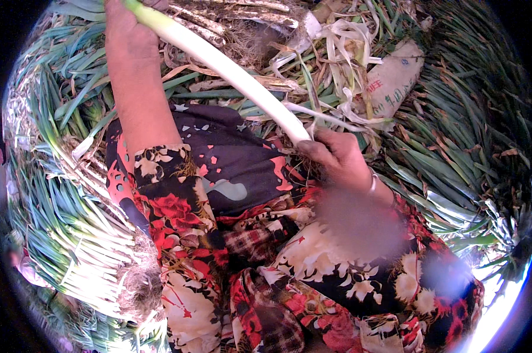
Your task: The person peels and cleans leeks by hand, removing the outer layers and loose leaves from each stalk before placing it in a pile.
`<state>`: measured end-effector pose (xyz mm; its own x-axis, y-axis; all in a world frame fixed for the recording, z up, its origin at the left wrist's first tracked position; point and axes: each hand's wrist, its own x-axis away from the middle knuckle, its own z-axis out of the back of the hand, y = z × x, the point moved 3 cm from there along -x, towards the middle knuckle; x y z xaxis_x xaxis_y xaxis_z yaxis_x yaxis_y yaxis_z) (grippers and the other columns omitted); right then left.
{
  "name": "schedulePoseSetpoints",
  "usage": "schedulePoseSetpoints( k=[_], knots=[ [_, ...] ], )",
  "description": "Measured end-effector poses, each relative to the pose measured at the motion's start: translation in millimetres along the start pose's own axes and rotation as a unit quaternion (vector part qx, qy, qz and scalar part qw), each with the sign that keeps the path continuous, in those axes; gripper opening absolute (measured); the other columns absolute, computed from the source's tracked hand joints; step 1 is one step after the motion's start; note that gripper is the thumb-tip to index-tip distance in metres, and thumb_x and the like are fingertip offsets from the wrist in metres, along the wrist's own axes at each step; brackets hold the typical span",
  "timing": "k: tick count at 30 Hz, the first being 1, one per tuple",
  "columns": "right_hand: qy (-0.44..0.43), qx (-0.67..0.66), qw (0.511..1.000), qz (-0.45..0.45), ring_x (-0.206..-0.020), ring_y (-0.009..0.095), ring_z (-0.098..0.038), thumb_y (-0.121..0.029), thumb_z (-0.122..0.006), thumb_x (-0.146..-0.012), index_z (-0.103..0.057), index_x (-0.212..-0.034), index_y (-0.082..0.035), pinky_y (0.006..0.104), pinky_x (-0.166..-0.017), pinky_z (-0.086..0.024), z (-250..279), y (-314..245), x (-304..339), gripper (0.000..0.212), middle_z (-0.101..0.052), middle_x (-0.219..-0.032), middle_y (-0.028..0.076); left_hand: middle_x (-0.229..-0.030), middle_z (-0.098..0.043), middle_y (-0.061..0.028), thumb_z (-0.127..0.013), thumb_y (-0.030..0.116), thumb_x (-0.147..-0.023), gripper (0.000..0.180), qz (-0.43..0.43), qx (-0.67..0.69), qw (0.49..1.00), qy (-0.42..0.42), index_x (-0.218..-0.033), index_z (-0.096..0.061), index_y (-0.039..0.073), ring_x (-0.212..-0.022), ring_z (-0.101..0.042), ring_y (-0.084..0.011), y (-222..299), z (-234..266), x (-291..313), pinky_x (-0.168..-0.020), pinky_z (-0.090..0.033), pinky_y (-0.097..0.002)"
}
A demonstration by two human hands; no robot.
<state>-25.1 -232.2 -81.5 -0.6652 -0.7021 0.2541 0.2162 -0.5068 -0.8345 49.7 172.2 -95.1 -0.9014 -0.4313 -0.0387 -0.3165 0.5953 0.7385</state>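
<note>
I've got my left grip wrapped round the green end of a leek, though the top of my view cuts it off a bit. My right grip is pinching the root end, near the right edge of that dark patterned cloth. Leek's slanting between them, more leeks piled off left, dry peelings up beyond.

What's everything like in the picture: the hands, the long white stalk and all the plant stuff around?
Long white stalk: held slanting, pale and smooth
Left hand: closed around its greener end, partly out of view
Right hand: pinching its lower end
Lower-left stalks: lying bunched, roots attached
Pale strips: loose, curled, tangled
Right-side leaves: heaped, green, some browned
</note>
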Motion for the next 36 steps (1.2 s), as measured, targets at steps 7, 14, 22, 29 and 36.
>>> schedulePoseSetpoints(
  k=[7, 14, 22, 29, 36],
  knots=[
    [0.03, 0.128, 0.991, 0.037, -0.057, 0.04, -0.055, -0.019, -0.052, -0.083, -0.05, -0.084, 0.002, 0.0463, -0.051, -0.045, -6, -5, -10, 0.021, -0.054, -0.061, 0.022, -0.063, -0.035, -0.007, -0.022, 0.049, -0.091, 0.049, -0.04, -0.14, 0.973, 0.179, -0.08, -0.04, 0.004, -0.051, -0.033, -0.0193, 6, -38, 22, -0.045, -0.034, -0.0337],
    [0.068, 0.133, 0.989, 0.013, -0.053, 0.039, -0.055, -0.021, -0.055, -0.081, -0.048, -0.085, 0.001, 0.046, -0.049, -0.045, -11, 0, -8, 0.024, -0.052, -0.055, 0.021, -0.068, -0.042, -0.0098, -0.022, 0.047, -0.091, 0.048, -0.08, -0.189, 0.953, 0.224, -0.08, -0.04, 0.004, -0.054, -0.04, -0.0225, 7, -53, 26, -0.05, -0.04, -0.0358],
    [0.096, 0.187, 0.976, 0.049, -0.052, 0.038, -0.056, -0.021, -0.057, -0.08, -0.049, -0.078, 0.001, 0.0445, -0.047, -0.044, -18, 4, -11, 0.024, -0.053, -0.055, 0.02, -0.063, -0.035, -0.0066, -0.021, 0.046, -0.09, 0.045, -0.073, -0.173, 0.96, 0.209, -0.076, -0.036, 0.006, -0.052, -0.034, -0.0189, 12, -55, 32, -0.048, -0.033, -0.0324],
    [0.066, 0.048, 0.996, -0.02, -0.059, 0.04, -0.055, -0.019, -0.055, -0.082, -0.05, -0.079, 0.001, 0.044, -0.053, -0.044, -5, -6, -14, 0.02, -0.052, -0.061, 0.023, -0.059, -0.032, -0.0044, -0.018, 0.051, -0.088, 0.049, -0.063, -0.12, 0.983, 0.125, -0.073, -0.034, 0.008, -0.05, -0.032, -0.0167, 15, -46, 28, -0.046, -0.03, -0.0302],
    [0.074, 0.087, 0.993, 0.034, -0.057, 0.025, -0.058, -0.011, -0.054, -0.08, -0.057, -0.085, 0.002, 0.0316, -0.054, -0.045, -3, 8, -7, 0.014, -0.056, -0.066, 0.019, -0.056, -0.03, -0.0025, -0.013, 0.059, -0.086, 0.056, -0.04, -0.058, 0.997, 0.034, -0.069, -0.032, 0.009, -0.049, -0.031, -0.0149, 11, -41, 27, -0.044, -0.029, -0.0282]
  ],
)
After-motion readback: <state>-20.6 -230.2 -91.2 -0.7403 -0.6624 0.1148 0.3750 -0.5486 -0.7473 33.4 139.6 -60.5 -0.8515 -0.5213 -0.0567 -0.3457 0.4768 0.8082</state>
